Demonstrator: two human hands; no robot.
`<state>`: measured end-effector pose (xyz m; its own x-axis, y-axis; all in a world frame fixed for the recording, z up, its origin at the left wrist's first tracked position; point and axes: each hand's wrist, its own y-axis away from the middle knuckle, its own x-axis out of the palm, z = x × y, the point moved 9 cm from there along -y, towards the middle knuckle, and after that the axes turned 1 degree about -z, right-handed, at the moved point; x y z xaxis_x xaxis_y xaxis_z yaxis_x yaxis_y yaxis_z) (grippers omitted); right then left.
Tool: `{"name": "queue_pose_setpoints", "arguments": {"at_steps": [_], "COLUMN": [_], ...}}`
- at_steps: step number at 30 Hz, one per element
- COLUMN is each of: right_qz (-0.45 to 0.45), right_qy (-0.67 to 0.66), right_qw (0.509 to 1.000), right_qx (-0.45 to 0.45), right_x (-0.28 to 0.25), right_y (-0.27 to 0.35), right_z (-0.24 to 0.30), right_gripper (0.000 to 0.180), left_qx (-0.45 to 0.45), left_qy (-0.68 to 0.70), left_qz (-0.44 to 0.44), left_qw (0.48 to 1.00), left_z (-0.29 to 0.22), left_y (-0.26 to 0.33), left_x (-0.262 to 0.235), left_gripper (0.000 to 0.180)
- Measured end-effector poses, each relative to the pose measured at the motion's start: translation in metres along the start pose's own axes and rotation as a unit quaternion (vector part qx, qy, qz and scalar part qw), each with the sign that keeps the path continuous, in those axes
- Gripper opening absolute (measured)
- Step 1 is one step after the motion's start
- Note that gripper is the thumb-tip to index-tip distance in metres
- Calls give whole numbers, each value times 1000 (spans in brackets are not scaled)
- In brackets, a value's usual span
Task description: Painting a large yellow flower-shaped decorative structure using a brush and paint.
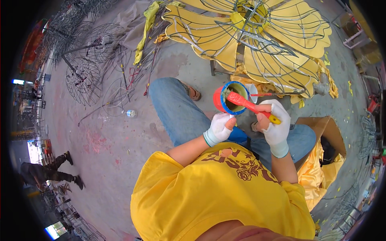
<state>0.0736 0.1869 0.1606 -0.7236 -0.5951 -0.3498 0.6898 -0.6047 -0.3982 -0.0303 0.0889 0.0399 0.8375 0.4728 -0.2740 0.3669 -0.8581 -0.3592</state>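
Note:
My left hand (221, 127), in a white fingerless-tipped glove, is closed on the lower side of a red cup (217, 100) with a blue rim. The cup tilts so that its pale inside shows. In my right hand (277, 122), gloved the same way, is a paintbrush (243, 101) with a red body and a yellow handle end. Its bristle end reaches into the mouth of the cup. Just beyond the cup stands a large flower-shaped wire frame (277, 66) with yellow fabric petals. A white container (252, 91) shows partly behind the cup.
At my right a cardboard box (335, 134) holds shiny yellow cloth (311, 178). Wire frames (84, 80) and thin rods lie at the far left, with a small jar (130, 113) on the floor. Another person (52, 170) is at the left edge.

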Motion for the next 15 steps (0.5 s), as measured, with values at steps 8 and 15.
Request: {"name": "queue_pose_setpoints", "arguments": {"at_steps": [8, 15], "right_qz": [-190, -177], "right_qy": [-391, -578], "right_qw": [866, 725], "right_qx": [248, 330], "right_x": [-17, -2], "right_y": [28, 38], "right_z": [-58, -91], "right_gripper": [18, 24], "left_qx": [-80, -106], "left_qy": [75, 175], "left_qz": [-10, -31], "left_qw": [994, 978], "left_z": [14, 20], "left_y": [8, 7], "left_x": [0, 3], "left_gripper": [50, 51]}}
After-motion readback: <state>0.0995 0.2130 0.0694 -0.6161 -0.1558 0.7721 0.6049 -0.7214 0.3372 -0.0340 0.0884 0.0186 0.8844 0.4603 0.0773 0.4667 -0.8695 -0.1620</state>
